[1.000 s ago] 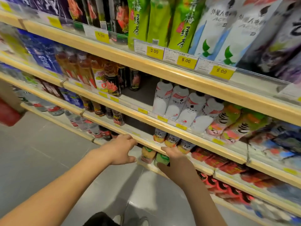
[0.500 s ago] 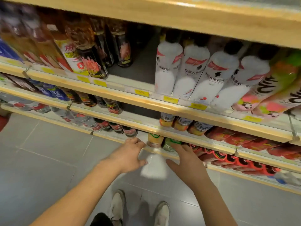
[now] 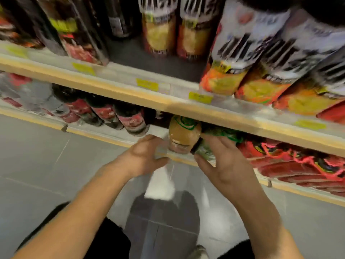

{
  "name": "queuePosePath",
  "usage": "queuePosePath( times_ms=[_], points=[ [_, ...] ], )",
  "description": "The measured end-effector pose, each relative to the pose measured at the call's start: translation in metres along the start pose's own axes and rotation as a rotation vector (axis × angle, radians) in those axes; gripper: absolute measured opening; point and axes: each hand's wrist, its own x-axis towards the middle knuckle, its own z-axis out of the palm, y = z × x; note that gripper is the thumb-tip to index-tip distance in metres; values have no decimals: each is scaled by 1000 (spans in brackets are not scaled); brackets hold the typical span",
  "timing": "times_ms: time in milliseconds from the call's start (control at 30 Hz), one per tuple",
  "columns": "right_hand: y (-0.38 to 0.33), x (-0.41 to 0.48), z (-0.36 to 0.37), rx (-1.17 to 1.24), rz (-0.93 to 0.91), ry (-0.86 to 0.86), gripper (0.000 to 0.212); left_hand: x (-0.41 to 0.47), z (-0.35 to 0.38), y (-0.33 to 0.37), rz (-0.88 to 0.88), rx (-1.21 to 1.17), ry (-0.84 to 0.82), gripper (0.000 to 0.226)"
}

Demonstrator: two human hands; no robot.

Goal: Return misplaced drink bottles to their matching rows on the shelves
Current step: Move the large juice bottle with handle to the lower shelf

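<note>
Head view: a tan bottle [image 3: 184, 136] stands at the front edge of the lowest shelf [image 3: 104, 136]. The left hand [image 3: 143, 156] rests just left of the tan bottle, fingers loosely curled, gripping nothing. The right hand [image 3: 224, 161], just right of it, curls around a green bottle [image 3: 220, 135], blurred.

Motion blur smears the whole view, so no label or yellow price tag [image 3: 200, 97] can be read. The tall white-labelled bottles [image 3: 242, 40] are cut off by the top edge. The brown bottle with a green-printed cap [image 3: 183, 135] is half hidden under the wooden shelf edge [image 3: 112, 88], and the right hand [image 3: 225, 163] covers most of the green bottle [image 3: 226, 134]; its grip cannot be told
</note>
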Motion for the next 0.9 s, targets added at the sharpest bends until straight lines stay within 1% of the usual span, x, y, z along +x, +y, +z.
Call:
queuePosePath(
  times_ms=[67,167,300,333,433,467,500,567,633,733,800,900],
  points=[
    [11,13,26,2,-28,48,50,27,24,-19,18,-17,18,47],
    [25,32,59,8,-56,143,50,64,56,-51,1,-68,18,48],
    [37,46,89,-25,-91,231,58,92,87,-77,-42,-153,52,45],
    [38,48,90,-35,-78,255,61,98,90,-77,-44,-156,52,40],
    [37,56,87,-62,-48,293,61,109,91,-70,-48,-240,58,12],
    [35,59,84,-57,-45,288,59,111,91,-68,-60,-279,51,10],
    [33,62,82,-55,-39,278,57,112,93,-69,-76,-313,36,17],
    [33,70,81,-73,-25,267,52,115,99,-75,-130,-352,-6,40],
    [34,77,84,-78,-22,298,46,120,105,-83,-188,-383,-26,50],
    [33,82,93,-35,-96,346,36,135,110,-91,-279,-482,-5,44],
    [32,86,99,-37,-117,327,35,145,108,-90,-313,-590,5,39],
    [29,87,99,-54,-115,306,32,156,104,-85,-363,-703,6,41]
  ],
)
